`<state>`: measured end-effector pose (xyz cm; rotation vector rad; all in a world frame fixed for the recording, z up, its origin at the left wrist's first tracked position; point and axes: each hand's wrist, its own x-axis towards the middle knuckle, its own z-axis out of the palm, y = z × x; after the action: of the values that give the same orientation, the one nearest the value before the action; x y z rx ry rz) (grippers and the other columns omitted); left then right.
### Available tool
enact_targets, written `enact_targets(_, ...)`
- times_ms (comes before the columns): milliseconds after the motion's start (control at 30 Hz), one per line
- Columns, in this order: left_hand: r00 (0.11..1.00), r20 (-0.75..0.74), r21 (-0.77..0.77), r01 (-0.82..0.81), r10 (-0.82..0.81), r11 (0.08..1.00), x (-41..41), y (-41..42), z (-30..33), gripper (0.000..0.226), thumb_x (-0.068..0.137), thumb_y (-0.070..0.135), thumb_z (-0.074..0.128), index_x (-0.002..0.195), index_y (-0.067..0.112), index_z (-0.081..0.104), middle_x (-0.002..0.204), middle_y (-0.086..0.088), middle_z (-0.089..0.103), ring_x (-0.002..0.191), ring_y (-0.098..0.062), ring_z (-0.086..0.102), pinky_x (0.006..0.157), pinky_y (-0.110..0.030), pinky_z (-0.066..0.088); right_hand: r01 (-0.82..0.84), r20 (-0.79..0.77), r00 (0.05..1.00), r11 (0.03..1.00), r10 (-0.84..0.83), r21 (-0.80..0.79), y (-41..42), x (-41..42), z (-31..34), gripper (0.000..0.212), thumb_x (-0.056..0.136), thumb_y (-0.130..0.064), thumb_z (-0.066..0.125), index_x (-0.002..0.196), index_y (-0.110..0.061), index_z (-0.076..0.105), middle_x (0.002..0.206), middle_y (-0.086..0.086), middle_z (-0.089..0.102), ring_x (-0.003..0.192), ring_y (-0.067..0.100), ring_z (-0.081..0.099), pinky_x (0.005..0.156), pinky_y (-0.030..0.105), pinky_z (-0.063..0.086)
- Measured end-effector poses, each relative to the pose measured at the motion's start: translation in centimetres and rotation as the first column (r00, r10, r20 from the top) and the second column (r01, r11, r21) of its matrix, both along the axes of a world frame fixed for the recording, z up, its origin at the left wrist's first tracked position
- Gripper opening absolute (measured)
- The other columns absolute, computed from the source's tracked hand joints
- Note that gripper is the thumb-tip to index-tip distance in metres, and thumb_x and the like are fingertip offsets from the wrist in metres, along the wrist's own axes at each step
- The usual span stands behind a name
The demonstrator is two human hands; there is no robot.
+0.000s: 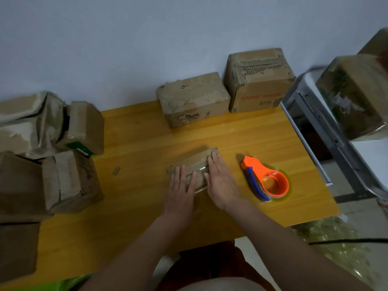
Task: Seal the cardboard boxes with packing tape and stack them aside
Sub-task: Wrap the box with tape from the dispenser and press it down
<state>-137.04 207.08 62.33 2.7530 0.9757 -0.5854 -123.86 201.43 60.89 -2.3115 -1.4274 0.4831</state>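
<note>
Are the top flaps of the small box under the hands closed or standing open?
Closed. The small box has its flaps lying flat, with the left hand and right hand pressing on top with straight fingers.

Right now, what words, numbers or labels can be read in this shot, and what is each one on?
"4": handwritten in black on top of the middle box by the wall.
Dark print on that box's front: too blurred to read.
Red print and a small mark on the taller box: too blurred to read.
Tape dispenser and small box under the hands: no text visible.
</note>
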Motion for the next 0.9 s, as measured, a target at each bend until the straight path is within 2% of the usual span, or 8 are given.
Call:
enact_targets(133,1.0,0.005,-0.032,0.009,-0.009,0.999,-0.4,0.4,-0.5,0.109,0.09,0.048,0.06,0.148,0.017,-0.027,0.149,-0.019,-0.04,0.138,-0.034,-0.036,0.109,-0.04,-0.024,0.192,-0.017,0.981,0.98,-0.193,-0.042,1.8,-0.5,-1.1,0.061,0.102,-0.026,0.033,0.15,0.0,0.007,0.159,0.016,0.0,0.148,0.026,0.001,0.121,0.033,0.002)
enact_targets(333,0.998,0.044,-0.068,0.046,-0.043,0.997,-0.8,1.1,-0.9,0.114,0.085,0.059,0.059,0.149,0.018,-0.026,0.148,-0.017,-0.041,0.137,-0.033,-0.039,0.111,-0.041,-0.024,0.374,-0.312,0.88,0.927,-0.359,-0.012,2.8,2.1,-0.6,0.052,0.095,-0.022,0.054,0.142,-0.008,0.038,0.136,0.014,0.053,0.125,0.03,0.049,0.099,0.034,0.036)
enact_targets(467,0.996,0.061,-0.09,0.064,-0.059,0.994,-1.0,1.2,-1.2,0.117,0.082,0.058,0.063,0.15,0.019,-0.025,0.149,-0.016,-0.041,0.137,-0.032,-0.04,0.113,-0.042,-0.023,0.405,-0.552,0.753,0.913,-0.358,-0.039,2.4,3.3,-1.3,0.04,0.093,-0.023,0.059,0.13,-0.01,0.054,0.12,0.012,0.065,0.113,0.029,0.058,0.097,0.041,0.046)
enact_targets(633,0.987,0.081,-0.065,0.148,-0.142,0.987,-1.8,4.3,-1.3,0.104,0.087,0.06,0.057,0.152,0.029,-0.019,0.149,-0.013,-0.043,0.137,-0.029,-0.041,0.118,-0.042,-0.015,0.328,-0.678,0.621,0.916,-0.393,-0.23,1.9,3.7,-1.3,0.044,0.097,-0.037,0.05,0.121,-0.002,0.06,0.118,0.015,0.064,0.108,0.027,0.06,0.091,0.033,0.045)
enact_targets(700,0.991,0.11,-0.091,0.084,-0.074,0.992,-2.1,5.0,-1.1,0.096,0.087,0.061,0.055,0.15,0.041,-0.015,0.147,-0.013,-0.046,0.135,-0.03,-0.043,0.119,-0.044,-0.008,0.296,-0.502,0.768,0.915,-0.398,-0.272,2.4,3.8,-1.1,0.05,0.098,-0.038,0.047,0.127,0.002,0.052,0.129,0.021,0.056,0.119,0.032,0.052,0.099,0.036,0.041)
enact_targets(767,0.988,0.154,-0.155,0.018,0.006,0.988,-2.1,4.9,-1.1,0.094,0.087,0.058,0.058,0.15,0.046,-0.011,0.145,-0.012,-0.049,0.133,-0.029,-0.046,0.118,-0.044,0.003,0.301,-0.128,0.938,0.939,-0.323,-0.167,2.7,2.8,-0.8,0.055,0.099,-0.032,0.043,0.142,0.002,0.033,0.149,0.021,0.033,0.139,0.031,0.029,0.116,0.038,0.023)
enact_targets(833,0.977,0.201,-0.229,-0.026,0.073,0.973,-2.2,4.5,-1.3,0.099,0.086,0.05,0.062,0.153,0.037,-0.011,0.144,-0.009,-0.051,0.132,-0.025,-0.048,0.117,-0.041,0.01,0.07,0.085,0.994,0.997,-0.071,0.014,2.4,0.4,-0.2,0.054,0.101,-0.027,0.035,0.149,-0.007,0.023,0.157,0.008,0.017,0.147,0.024,0.011,0.12,0.036,0.011)
enact_targets(900,0.968,0.221,-0.263,-0.06,0.12,0.963,-2.4,4.3,-1.4,0.106,0.086,0.04,0.062,0.153,0.019,-0.017,0.142,-0.006,-0.052,0.131,-0.021,-0.049,0.119,-0.039,0.006,-0.156,0.212,0.966,0.987,0.148,0.021,1.9,-1.7,-0.9,0.053,0.1,-0.033,0.027,0.147,-0.01,0.033,0.156,0.006,0.024,0.145,0.022,0.019,0.119,0.041,0.018)
